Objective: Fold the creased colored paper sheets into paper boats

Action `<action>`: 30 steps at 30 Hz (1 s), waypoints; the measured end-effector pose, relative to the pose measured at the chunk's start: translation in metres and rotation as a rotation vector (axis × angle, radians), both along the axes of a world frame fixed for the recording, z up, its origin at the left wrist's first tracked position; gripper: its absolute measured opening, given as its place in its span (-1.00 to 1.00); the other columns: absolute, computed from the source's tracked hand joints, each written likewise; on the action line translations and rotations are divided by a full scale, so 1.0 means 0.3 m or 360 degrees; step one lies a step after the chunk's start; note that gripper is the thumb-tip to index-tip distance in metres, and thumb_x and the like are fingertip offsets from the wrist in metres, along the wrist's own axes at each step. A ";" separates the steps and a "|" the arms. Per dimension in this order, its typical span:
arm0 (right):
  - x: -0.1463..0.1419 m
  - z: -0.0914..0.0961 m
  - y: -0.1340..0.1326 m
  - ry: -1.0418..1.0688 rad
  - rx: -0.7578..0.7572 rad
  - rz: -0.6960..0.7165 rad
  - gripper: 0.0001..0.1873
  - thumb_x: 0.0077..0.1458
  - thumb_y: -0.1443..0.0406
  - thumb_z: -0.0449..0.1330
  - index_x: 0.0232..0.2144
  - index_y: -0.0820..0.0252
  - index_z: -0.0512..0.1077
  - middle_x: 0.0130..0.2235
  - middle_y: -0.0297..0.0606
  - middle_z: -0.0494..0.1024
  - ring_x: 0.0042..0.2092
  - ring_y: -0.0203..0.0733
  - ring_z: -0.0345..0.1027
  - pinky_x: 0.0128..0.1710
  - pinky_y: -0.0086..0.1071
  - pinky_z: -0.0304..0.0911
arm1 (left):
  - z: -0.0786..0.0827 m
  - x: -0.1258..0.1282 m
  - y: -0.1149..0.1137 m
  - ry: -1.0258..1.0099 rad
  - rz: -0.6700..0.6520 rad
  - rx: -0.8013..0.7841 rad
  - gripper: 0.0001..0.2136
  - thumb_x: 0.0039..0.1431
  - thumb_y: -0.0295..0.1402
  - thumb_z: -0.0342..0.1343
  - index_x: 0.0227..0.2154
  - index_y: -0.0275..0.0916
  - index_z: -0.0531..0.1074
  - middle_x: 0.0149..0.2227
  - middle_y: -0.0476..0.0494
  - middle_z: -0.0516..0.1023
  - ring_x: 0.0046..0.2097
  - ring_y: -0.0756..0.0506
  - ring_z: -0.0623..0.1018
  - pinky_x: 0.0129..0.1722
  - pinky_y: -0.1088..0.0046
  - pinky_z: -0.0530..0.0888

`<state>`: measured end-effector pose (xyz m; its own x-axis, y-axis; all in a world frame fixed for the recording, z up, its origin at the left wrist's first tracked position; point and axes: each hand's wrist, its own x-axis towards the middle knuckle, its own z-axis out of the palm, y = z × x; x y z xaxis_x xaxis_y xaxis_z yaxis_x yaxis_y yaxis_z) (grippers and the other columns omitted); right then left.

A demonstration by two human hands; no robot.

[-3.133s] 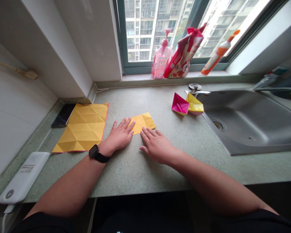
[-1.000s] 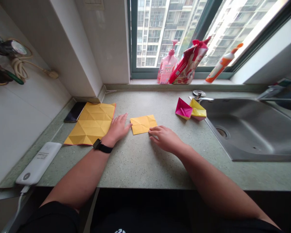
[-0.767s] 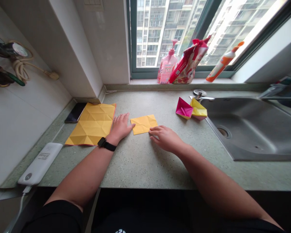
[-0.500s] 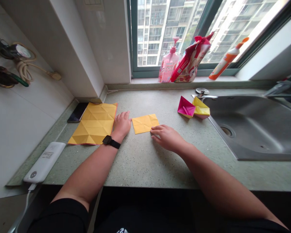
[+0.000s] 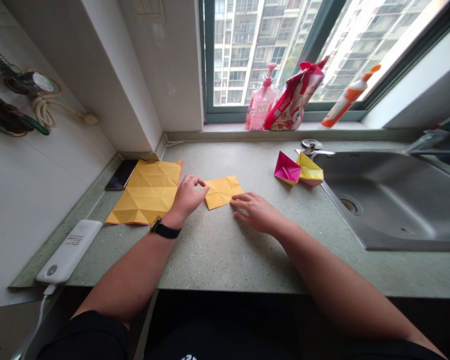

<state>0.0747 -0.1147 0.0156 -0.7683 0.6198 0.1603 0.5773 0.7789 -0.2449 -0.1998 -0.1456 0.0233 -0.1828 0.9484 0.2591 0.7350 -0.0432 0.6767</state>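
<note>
Currently, the left hand [image 5: 189,197] is set palm-down with thumb and index finger curled toward each other at the left end of a small, folded, yellow-orange paper rectangle [image 5: 222,193]; whether the fingertips grip it cannot be determined. A black watch with a dark band [image 5: 165,230] is fitted to the left wrist. The right hand [image 5: 260,212] is relaxed, grasping nothing, with extended fingers at the near right corner of the rectangle. Both forearms extend forward from black sleeves.

The rectangle lies flat on a pale green, speckled stone countertop [image 5: 217,260], between the hands. To its left lies a large, creased, yellow-orange paper sheet [image 5: 146,195], adjoining a black, flat smartphone [image 5: 120,175]; nearer is a white, rounded power bank [image 5: 69,252] with a cable attached. To the right, a magenta folded-paper form [image 5: 286,169] and a yellow folded-paper form [image 5: 310,170] stand beside a stainless-steel sink [image 5: 397,210]. A pink pump bottle [image 5: 260,109], a red plastic bag [image 5: 296,97] and an orange-and-white bottle [image 5: 347,102] occupy the windowsill.

Relative to half a second earlier, the left hand has changed from flat beside the rectangle to curled at its end; the right hand remains at the same corner.
</note>
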 end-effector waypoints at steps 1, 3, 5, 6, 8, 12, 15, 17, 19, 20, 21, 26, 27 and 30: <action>0.000 -0.003 0.000 -0.0002 0.0002 0.0015 -0.61 0.34 0.28 0.32 0.18 0.12 0.64 0.26 -0.03 0.64 0.25 0.20 0.54 0.28 0.13 0.46 | 0.010 0.001 -0.007 -0.0070 -0.0038 -0.0080 -0.89 0.30 -0.27 0.28 -0.26 -0.18 0.54 -0.05 -0.17 0.62 -0.04 -0.19 0.65 0.07 0.21 0.60; -0.002 -0.009 0.001 0.0002 0.0001 0.0046 -0.57 0.33 0.28 0.33 0.22 0.13 0.61 0.30 -0.02 0.62 0.29 0.20 0.51 0.32 0.14 0.43 | 0.020 0.006 -0.020 -0.0173 -0.0102 -0.0225 -0.86 0.29 -0.25 0.30 -0.20 -0.17 0.51 -0.12 -0.13 0.64 -0.15 -0.16 0.66 -0.06 0.26 0.61; -0.002 -0.015 0.003 0.0006 -0.0003 0.0059 -0.54 0.33 0.28 0.33 0.25 0.10 0.59 0.32 -0.05 0.60 0.32 0.18 0.48 0.35 0.12 0.40 | 0.018 0.011 -0.028 -0.0153 -0.0070 -0.0251 -0.78 0.28 -0.28 0.32 -0.09 -0.18 0.48 -0.05 -0.16 0.64 -0.14 -0.16 0.66 -0.06 0.25 0.62; -0.002 -0.018 0.004 0.0005 -0.0006 0.0060 -0.53 0.33 0.27 0.33 0.26 0.09 0.58 0.33 -0.07 0.60 0.33 0.16 0.48 0.36 0.12 0.39 | 0.014 0.011 -0.030 -0.0084 -0.0018 -0.0216 -0.73 0.26 -0.31 0.33 -0.03 -0.19 0.47 0.01 -0.21 0.63 -0.08 -0.18 0.66 0.00 0.22 0.61; -0.001 -0.023 0.007 0.0001 -0.0007 0.0061 -0.53 0.34 0.26 0.32 0.26 0.06 0.58 0.33 -0.09 0.59 0.33 0.15 0.48 0.36 0.12 0.38 | 0.006 0.009 -0.030 0.0112 0.0086 -0.0132 -0.62 0.25 -0.35 0.34 0.09 -0.20 0.44 0.11 -0.28 0.59 0.08 -0.26 0.63 0.17 0.11 0.56; 0.001 -0.029 0.009 0.0025 -0.0005 0.0071 -0.54 0.33 0.26 0.32 0.25 0.02 0.59 0.33 -0.11 0.60 0.32 0.15 0.48 0.36 0.14 0.38 | 0.002 -0.009 -0.019 0.0213 0.0090 -0.0146 -0.59 0.28 -0.39 0.30 0.16 -0.19 0.44 0.03 -0.26 0.62 0.13 -0.30 0.60 0.26 0.02 0.51; 0.003 -0.030 0.010 0.0052 -0.0009 0.0079 -0.53 0.32 0.27 0.33 0.25 0.03 0.59 0.32 -0.09 0.60 0.33 0.16 0.49 0.36 0.16 0.39 | 0.002 -0.019 -0.009 -0.0055 0.0060 -0.0067 -0.65 0.29 -0.41 0.27 0.12 -0.19 0.45 -0.04 -0.19 0.62 0.01 -0.21 0.63 0.14 0.14 0.58; 0.003 -0.031 0.009 0.0064 -0.0013 0.0086 -0.53 0.32 0.27 0.32 0.26 0.04 0.58 0.33 -0.07 0.60 0.34 0.17 0.48 0.36 0.16 0.39 | -0.004 -0.017 -0.003 -0.0321 0.0033 -0.0031 -0.63 0.29 -0.41 0.27 0.13 -0.19 0.43 -0.06 -0.16 0.61 -0.08 -0.14 0.65 0.02 0.25 0.62; 0.002 -0.035 0.009 0.0076 -0.0021 0.0099 -0.51 0.32 0.28 0.31 0.27 0.03 0.57 0.33 -0.08 0.59 0.35 0.17 0.48 0.37 0.16 0.38 | -0.015 -0.010 0.002 -0.0550 0.0016 -0.0080 -0.57 0.27 -0.39 0.31 0.16 -0.20 0.40 -0.05 -0.14 0.60 -0.18 -0.07 0.66 -0.08 0.34 0.62; 0.002 -0.038 0.009 0.0082 -0.0026 0.0106 -0.50 0.32 0.29 0.32 0.28 0.02 0.56 0.33 -0.09 0.59 0.35 0.16 0.47 0.37 0.16 0.38 | -0.020 -0.006 0.002 -0.0629 0.0013 -0.0126 -0.54 0.26 -0.39 0.33 0.18 -0.20 0.38 -0.06 -0.14 0.60 -0.21 -0.05 0.66 -0.12 0.36 0.62; 0.002 -0.040 0.009 0.0087 -0.0031 0.0113 -0.49 0.31 0.29 0.32 0.28 0.01 0.56 0.33 -0.10 0.59 0.35 0.16 0.47 0.38 0.17 0.37 | -0.022 -0.001 0.002 -0.0683 0.0003 -0.0171 -0.52 0.24 -0.39 0.34 0.18 -0.21 0.37 -0.08 -0.13 0.61 -0.22 -0.04 0.66 -0.13 0.38 0.61; 0.016 -0.018 0.019 0.0269 -0.0005 0.0024 -0.41 0.34 0.27 0.30 0.38 0.01 0.44 0.37 -0.05 0.54 0.39 0.16 0.42 0.40 0.19 0.36 | 0.031 0.018 -0.030 -0.0681 -0.0014 0.0082 -0.55 0.29 -0.39 0.33 0.18 -0.21 0.36 -0.27 -0.01 0.60 -0.20 -0.07 0.67 -0.05 0.35 0.63; 0.023 -0.005 0.023 0.0368 0.0040 -0.0041 -0.38 0.37 0.26 0.27 0.42 0.01 0.38 0.37 -0.03 0.53 0.39 0.16 0.41 0.41 0.19 0.35 | 0.052 0.020 -0.043 -0.0624 0.0029 0.0247 -0.57 0.31 -0.38 0.32 0.17 -0.20 0.37 -0.25 -0.02 0.59 -0.19 -0.07 0.66 -0.05 0.34 0.64; 0.045 0.045 0.031 0.0696 0.0280 -0.0310 -0.24 0.42 0.22 0.21 0.56 0.06 0.13 0.41 0.06 0.44 0.43 0.23 0.34 0.43 0.22 0.32 | 0.102 0.033 -0.092 -0.0273 0.0099 0.0701 -0.64 0.38 -0.38 0.26 0.17 -0.13 0.38 -0.18 -0.04 0.60 -0.09 -0.10 0.67 0.08 0.28 0.63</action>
